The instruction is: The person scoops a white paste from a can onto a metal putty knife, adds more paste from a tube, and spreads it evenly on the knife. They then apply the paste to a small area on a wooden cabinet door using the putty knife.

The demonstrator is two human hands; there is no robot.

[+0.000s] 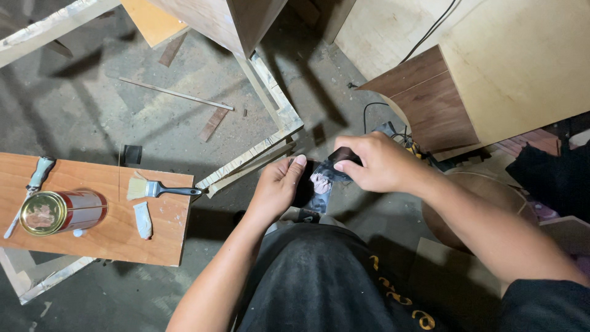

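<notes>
Two hands are meeting over the person's lap, both closing on one small dark object (322,181), possibly a pouch or packet with a pale patch on it; I cannot tell its exact kind. The left hand (276,187) is curling under it, thumb raised against its left edge. The right hand (375,163) is gripping its upper end from above, fingers folded tight over the top. The object is hanging between the two hands, just above the black shirt (319,276).

Well to the left of the left hand, a wooden tabletop (110,240) is carrying a red tin can (61,212) lying on its side, gold end facing up. Just right of the can a paintbrush (161,189) is lying with its black handle pointing toward the hands, and a small white tube (142,219) is sitting below it. Beyond the right hand, brown and pale wooden panels (430,104) are leaning over the concrete floor (92,110).
</notes>
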